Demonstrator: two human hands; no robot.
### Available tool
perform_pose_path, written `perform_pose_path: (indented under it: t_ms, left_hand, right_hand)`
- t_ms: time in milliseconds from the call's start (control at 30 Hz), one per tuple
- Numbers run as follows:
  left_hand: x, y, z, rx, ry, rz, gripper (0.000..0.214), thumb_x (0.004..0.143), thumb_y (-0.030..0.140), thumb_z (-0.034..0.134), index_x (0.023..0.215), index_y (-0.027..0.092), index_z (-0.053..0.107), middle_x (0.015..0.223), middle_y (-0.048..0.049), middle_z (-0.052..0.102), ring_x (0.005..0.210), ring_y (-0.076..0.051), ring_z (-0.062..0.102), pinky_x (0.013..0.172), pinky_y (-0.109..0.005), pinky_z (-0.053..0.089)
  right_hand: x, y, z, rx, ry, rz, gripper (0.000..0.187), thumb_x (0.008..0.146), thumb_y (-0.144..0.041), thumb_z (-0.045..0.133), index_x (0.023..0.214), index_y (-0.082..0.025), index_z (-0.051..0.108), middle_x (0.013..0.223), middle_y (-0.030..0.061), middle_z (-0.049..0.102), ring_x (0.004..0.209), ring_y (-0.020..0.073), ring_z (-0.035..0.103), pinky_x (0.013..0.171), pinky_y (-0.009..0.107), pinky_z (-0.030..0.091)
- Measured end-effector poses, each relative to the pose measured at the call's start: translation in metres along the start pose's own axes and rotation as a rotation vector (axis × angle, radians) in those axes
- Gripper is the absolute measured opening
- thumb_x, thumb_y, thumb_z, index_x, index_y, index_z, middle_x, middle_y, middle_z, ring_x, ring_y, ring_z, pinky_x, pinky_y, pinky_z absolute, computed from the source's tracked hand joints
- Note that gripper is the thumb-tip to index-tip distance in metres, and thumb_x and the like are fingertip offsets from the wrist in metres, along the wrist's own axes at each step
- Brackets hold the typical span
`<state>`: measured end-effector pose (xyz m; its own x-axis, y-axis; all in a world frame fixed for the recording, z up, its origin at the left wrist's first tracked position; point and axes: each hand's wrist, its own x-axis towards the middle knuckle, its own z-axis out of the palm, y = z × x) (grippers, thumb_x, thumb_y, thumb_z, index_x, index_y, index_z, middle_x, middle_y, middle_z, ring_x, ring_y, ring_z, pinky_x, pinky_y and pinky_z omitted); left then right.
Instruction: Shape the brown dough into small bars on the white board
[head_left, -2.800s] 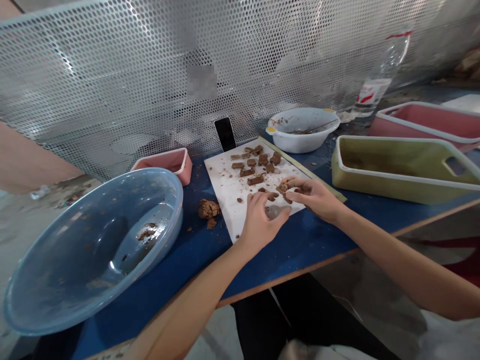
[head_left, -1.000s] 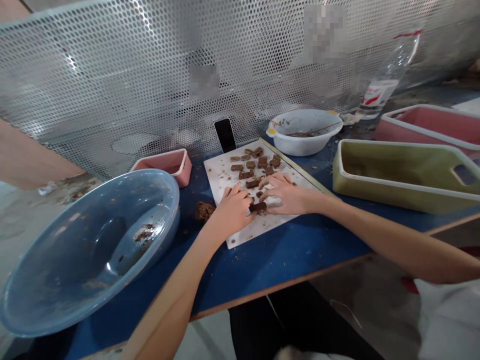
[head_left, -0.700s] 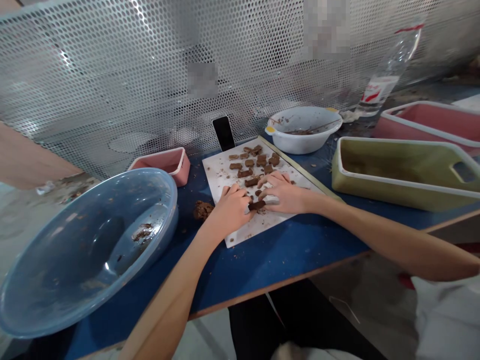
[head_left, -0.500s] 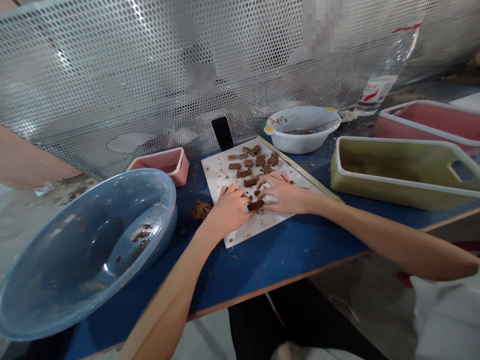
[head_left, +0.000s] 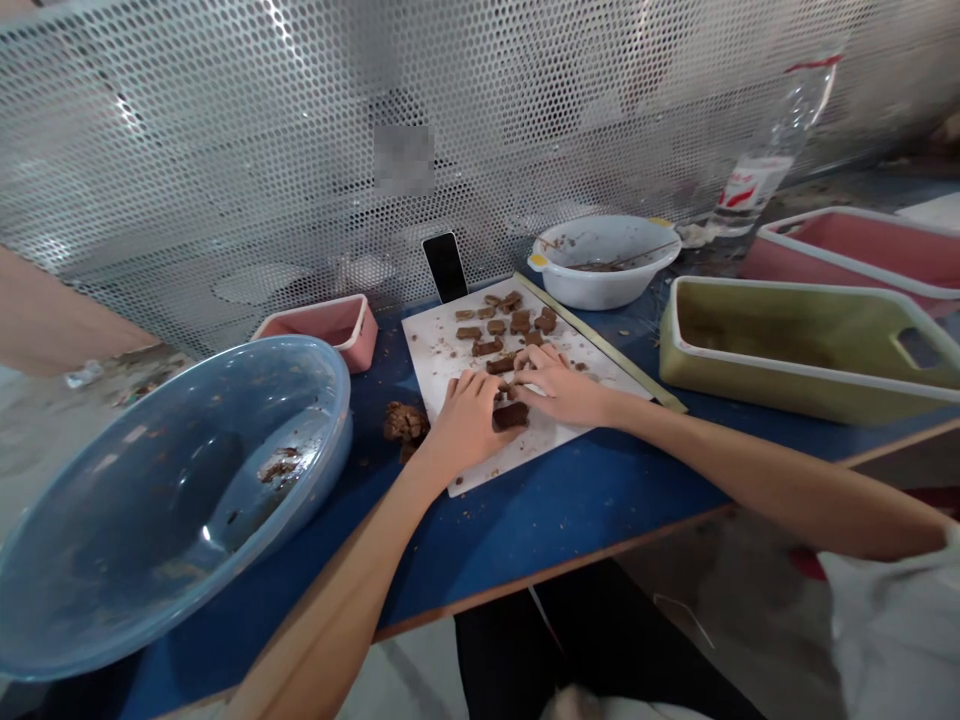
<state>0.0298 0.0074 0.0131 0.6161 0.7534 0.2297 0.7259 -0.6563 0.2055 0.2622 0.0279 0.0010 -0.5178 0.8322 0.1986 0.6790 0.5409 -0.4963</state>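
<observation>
My left hand is curled round a dark brown clay-like block, thumb along its near side, low over a white board. Just beyond the block, my right hand has its fingers bent and drawn together at some small brown bits; whatever is between the fingertips is hidden. Several brown shaped pieces lie in loose rows on the far half of the board, with crumbs around them. Left of the board sits a rough brown lump.
A large blue basin tilts at the left, beside a small pink box. A phone stands behind the board. At the right are a white bowl, a green bin, a pink bin and a plastic bottle.
The dark block has turned to show a broader face beside my left thumb. My right hand has shifted slightly up and left, away from the block, to the small bits beyond it.
</observation>
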Motion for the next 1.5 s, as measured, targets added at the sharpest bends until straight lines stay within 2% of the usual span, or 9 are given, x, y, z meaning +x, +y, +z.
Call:
perform_pose_path:
  t_ms: [133,267,500,800,1167,1500]
  left_hand:
    - [0.0,-0.001,0.006,-0.013,0.035,-0.001,0.057,0.089,0.042,0.089,0.127,0.02,0.052,0.129,-0.0146,0.067,0.128,-0.039,0.057,0.108,-0.056,0.049]
    - [0.0,-0.004,0.01,-0.039,0.085,0.001,0.056,0.091,0.043,0.087,0.127,0.022,0.051,0.12,-0.0131,0.069,0.121,-0.038,0.061,0.106,-0.055,0.05]
    - [0.0,-0.005,0.008,-0.094,0.122,-0.001,0.077,0.091,0.036,0.088,0.151,0.025,0.04,0.115,-0.0105,0.075,0.124,-0.038,0.063,0.108,-0.056,0.048]
    - [0.0,-0.004,0.009,-0.112,0.121,-0.018,0.093,0.093,0.036,0.085,0.165,0.024,0.027,0.112,-0.0093,0.079,0.129,-0.04,0.064,0.11,-0.058,0.047]
    - [0.001,-0.004,0.012,-0.092,0.111,-0.014,0.091,0.095,0.036,0.084,0.166,0.025,0.028,0.109,-0.0086,0.077,0.126,-0.039,0.064,0.109,-0.056,0.047]
    - [0.002,-0.006,0.013,-0.128,0.094,-0.026,0.092,0.094,0.038,0.086,0.166,0.028,0.031,0.1,-0.006,0.076,0.121,-0.038,0.064,0.108,-0.058,0.047]
  right_hand:
    - [0.007,-0.007,0.004,-0.032,-0.025,0.009,0.036,0.111,-0.043,0.048,0.098,-0.022,0.075,0.126,0.0144,0.059,0.125,0.0349,0.051,0.107,0.057,0.042]
    - [0.012,-0.009,0.006,-0.05,-0.043,0.021,0.036,0.11,-0.04,0.05,0.091,-0.021,0.074,0.123,0.0154,0.062,0.123,0.0354,0.052,0.104,0.055,0.04]
    - [0.013,-0.007,0.006,-0.051,-0.081,0.042,0.035,0.11,-0.038,0.05,0.091,-0.021,0.074,0.128,0.0162,0.06,0.126,0.0375,0.051,0.103,0.056,0.039]
    - [0.012,-0.008,0.006,-0.031,-0.099,0.069,0.032,0.106,-0.039,0.055,0.087,-0.021,0.073,0.128,0.015,0.059,0.126,0.0363,0.05,0.104,0.056,0.04]
    - [0.013,-0.007,0.005,0.006,-0.144,0.108,0.035,0.108,-0.043,0.053,0.09,-0.022,0.075,0.134,0.0151,0.056,0.133,0.037,0.047,0.106,0.056,0.04]
    - [0.013,-0.005,0.005,-0.003,-0.143,0.088,0.038,0.108,-0.045,0.052,0.083,-0.021,0.067,0.13,0.0155,0.055,0.128,0.0363,0.048,0.1,0.055,0.043]
